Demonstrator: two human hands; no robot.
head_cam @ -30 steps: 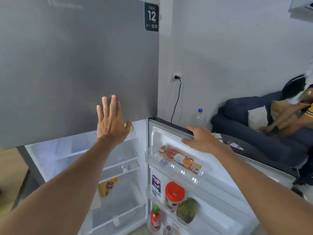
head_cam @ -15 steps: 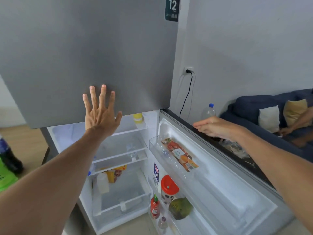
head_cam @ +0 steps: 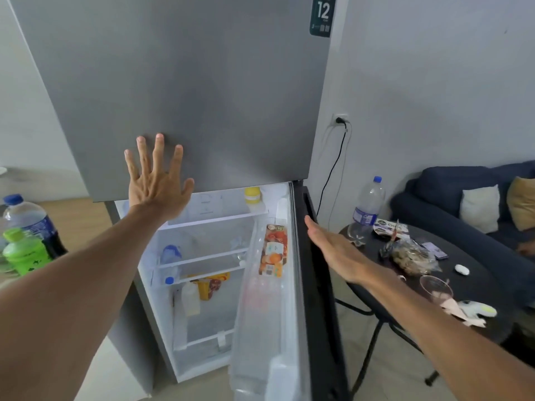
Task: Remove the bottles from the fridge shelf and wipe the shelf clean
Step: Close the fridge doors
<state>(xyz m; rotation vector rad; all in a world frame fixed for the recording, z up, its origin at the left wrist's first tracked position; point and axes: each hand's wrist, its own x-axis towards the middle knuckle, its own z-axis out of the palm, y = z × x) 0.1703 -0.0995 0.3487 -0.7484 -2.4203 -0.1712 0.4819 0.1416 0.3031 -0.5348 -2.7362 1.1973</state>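
From the head view, the left hand [head_cam: 156,186] is pressing flat, fingers spread wide, against the grey upper fridge door [head_cam: 185,88]. The right hand [head_cam: 333,250] is stretched out flat and empty, its fingertips touching the dark edge of the lower door [head_cam: 318,285] — standing partly open. Inside, a blue-capped bottle [head_cam: 170,256] is lying on the fridge shelf [head_cam: 202,260], at 5 o'clock from the left hand. More bottles [head_cam: 26,235] are standing at 9 o'clock, and one on the round tabletop [head_cam: 469,287] at 3 o'clock.
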